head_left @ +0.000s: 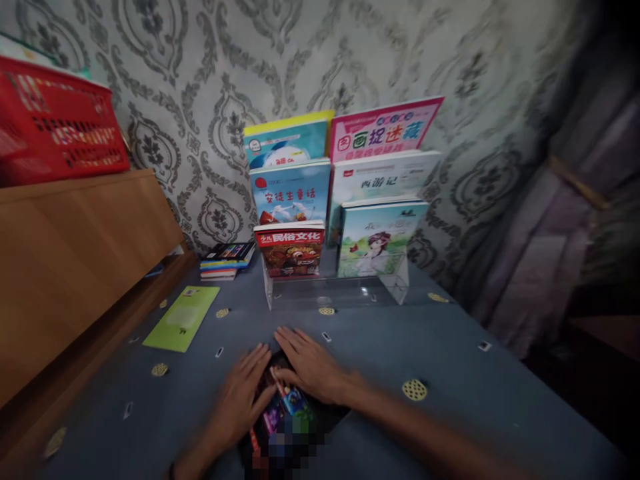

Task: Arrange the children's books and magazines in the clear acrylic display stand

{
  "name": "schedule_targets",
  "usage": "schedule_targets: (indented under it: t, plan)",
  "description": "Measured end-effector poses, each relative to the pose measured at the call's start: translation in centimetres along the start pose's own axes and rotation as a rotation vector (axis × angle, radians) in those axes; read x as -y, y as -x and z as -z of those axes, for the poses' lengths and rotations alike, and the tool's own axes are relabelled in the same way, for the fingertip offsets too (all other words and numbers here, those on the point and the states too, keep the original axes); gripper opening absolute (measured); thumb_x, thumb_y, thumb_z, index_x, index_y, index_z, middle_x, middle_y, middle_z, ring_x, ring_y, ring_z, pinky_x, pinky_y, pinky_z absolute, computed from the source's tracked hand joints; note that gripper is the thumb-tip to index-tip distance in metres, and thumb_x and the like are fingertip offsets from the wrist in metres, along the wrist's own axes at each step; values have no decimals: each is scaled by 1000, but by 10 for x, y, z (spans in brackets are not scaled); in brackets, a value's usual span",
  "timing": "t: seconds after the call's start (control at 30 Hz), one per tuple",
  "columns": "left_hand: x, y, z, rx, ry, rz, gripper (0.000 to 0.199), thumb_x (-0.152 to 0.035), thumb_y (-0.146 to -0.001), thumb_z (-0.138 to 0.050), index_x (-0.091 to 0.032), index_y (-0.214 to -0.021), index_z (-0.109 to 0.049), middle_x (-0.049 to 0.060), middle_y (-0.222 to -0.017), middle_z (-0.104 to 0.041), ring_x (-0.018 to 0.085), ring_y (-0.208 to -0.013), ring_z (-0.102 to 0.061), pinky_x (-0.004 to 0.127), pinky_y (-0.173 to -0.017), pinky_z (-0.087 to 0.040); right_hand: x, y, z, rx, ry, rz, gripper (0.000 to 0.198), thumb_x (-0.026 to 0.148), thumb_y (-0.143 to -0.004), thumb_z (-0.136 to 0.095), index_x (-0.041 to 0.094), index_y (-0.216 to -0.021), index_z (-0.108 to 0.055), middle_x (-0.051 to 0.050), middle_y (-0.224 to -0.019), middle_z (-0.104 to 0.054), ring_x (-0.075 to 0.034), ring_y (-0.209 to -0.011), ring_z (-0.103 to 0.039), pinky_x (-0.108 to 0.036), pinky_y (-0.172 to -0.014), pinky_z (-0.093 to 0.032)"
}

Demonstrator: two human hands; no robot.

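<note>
A dark, colourful book (287,410) lies flat on the blue-grey tablecloth (450,360) near the front edge. My left hand (243,397) rests palm down on its left side, fingers spread. My right hand (310,365) lies flat over its top right part, fingers pointing left. Neither hand grips the book. Behind them stands a clear acrylic display stand (335,290) holding several upright children's books, among them a red-titled one (290,248) at the front left and a pink one (383,130) at the back right.
A green booklet (183,318) lies flat at the left. A small stack of books (227,261) sits by the wall. A wooden shelf (70,253) with a red basket (55,123) stands on the left. A curtain (560,233) hangs at the right.
</note>
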State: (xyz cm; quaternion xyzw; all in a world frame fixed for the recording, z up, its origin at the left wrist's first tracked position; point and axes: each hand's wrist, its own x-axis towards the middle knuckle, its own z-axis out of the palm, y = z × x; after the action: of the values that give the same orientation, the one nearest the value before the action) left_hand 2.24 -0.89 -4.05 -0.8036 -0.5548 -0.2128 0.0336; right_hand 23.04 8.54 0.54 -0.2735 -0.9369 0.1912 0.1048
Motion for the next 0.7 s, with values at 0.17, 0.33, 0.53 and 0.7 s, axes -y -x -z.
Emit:
schedule_targets:
  t: [0.17,0.33,0.53,0.7]
  plan:
    - [8,3,-13,-121,-88,-88,56,-38,-99,-48,-30,-153,-36,6,-144,-59,21,-129,-59,40,-105,-53,-16,35,3,-46,-35,-32,67,47,-97,-54,15,-154,-36,-17,-159,-33,-29,-151,-25,-50,-124,-22]
    - [15,2,-17,-184,-203,-178,49,-39,-99,-46,-27,-146,-48,6,-129,-70,22,-111,-70,32,-91,-60,-9,70,3,-47,-74,-62,75,48,-94,-60,14,-155,-34,-16,-161,-27,-30,-152,-20,-50,-124,-22]
    - [29,-2,-28,-113,-284,-163,43,-41,-93,-57,-28,-134,-61,7,-111,-76,24,-97,-74,31,-79,-62,-3,80,1,-65,-97,-52,73,50,-93,-60,12,-152,-41,-19,-160,-27,-33,-151,-22,-51,-122,-26]
    - [33,-19,-32,-31,-108,-4,44,-50,-89,-60,-21,-121,-69,12,-116,-75,30,-106,-72,39,-85,-62,-10,78,-5,-90,-127,-30,71,51,-94,-58,11,-151,-43,-20,-158,-32,-32,-149,-26,-47,-122,-28]
